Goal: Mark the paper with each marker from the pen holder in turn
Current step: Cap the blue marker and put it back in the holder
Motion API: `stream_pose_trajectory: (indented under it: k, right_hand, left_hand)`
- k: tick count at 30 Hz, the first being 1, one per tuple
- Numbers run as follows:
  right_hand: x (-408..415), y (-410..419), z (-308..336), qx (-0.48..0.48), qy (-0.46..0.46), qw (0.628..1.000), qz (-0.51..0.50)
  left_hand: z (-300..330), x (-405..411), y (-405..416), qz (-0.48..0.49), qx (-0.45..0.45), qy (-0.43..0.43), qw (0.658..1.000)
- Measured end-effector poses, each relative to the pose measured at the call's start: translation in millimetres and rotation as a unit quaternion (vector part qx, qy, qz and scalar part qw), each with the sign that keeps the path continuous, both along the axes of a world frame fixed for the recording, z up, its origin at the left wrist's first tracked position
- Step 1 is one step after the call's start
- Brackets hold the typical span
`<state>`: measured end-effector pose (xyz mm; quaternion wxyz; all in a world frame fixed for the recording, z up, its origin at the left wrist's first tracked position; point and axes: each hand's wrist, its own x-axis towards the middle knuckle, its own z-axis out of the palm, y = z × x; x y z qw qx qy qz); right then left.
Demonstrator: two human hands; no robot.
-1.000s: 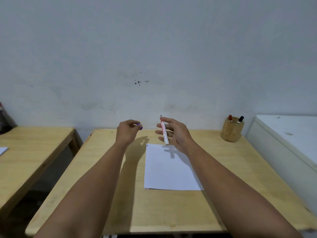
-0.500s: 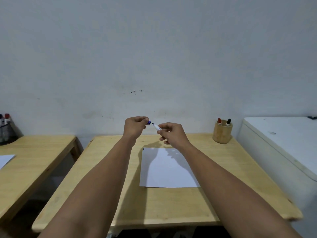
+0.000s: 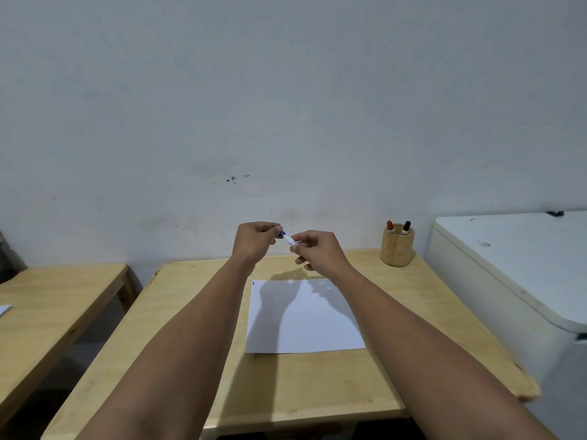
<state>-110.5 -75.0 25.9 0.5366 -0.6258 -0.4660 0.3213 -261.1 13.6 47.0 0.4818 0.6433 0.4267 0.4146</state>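
Head view: marker (image 3: 288, 240) pinched between left hand (image 3: 254, 241) and right hand (image 3: 317, 252), above paper (image 3: 305, 319).

Two hands, left (image 3: 254, 241) and right (image 3: 317, 252), are sharing one marker (image 3: 288, 240). Two more markers, red (image 3: 390, 226) and black (image 3: 406, 227), are standing in one holder (image 3: 397, 249). One paper (image 3: 305, 315) is lying on one worktop (image 3: 190, 312); a second worktop (image 3: 47, 306) is standing beside it.
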Motion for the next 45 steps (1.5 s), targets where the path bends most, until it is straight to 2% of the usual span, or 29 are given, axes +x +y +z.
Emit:
stream_pose_trajectory:
  k: [6,9,11,14,18,21,26,30,34,37,41,45]
  right_hand:
    - [15,0,1,0.015,0.041,0.998,-0.035]
    - [35,-2,0,0.004,0.050,0.997,-0.053]
    - [57,0,5,0.006,0.012,0.998,-0.061]
    - [100,4,32,0.038,-0.103,0.988,-0.107]
    - [162,4,73,0.101,-0.167,0.955,-0.225]
    - [207,4,83,0.101,-0.190,0.939,-0.269]
    - [258,4,57,0.040,-0.186,0.950,-0.246]
    - [273,9,27,-0.008,-0.188,0.956,-0.227]
    - [278,14,3,-0.047,-0.195,0.956,-0.213]
    - [273,11,-5,-0.054,-0.250,0.951,-0.176]
    - [268,8,-9,-0.074,-0.389,0.908,-0.140]
    - [273,11,-16,-0.106,-0.411,0.892,-0.153]
  left_hand:
    - [-2,26,-13,-0.018,0.019,0.008,1.000]
    - [5,45,-17,-0.063,0.022,0.033,0.997]
    - [13,64,-15,-0.100,0.013,0.033,0.994]
    - [14,105,-11,-0.116,0.009,0.031,0.993]
    - [-13,166,-5,-0.141,0.031,0.122,0.982]
    - [-37,209,-5,-0.165,0.042,0.164,0.972]
    - [-70,265,-10,-0.174,0.061,0.186,0.965]
    - [-86,293,-12,-0.166,0.030,0.155,0.973]
    - [-97,309,-14,-0.169,0.038,0.112,0.978]
    - [-102,314,-17,-0.163,0.042,0.081,0.982]
    - [-106,315,-16,-0.151,0.040,0.077,0.985]
    - [-106,315,-17,-0.149,0.037,0.082,0.985]
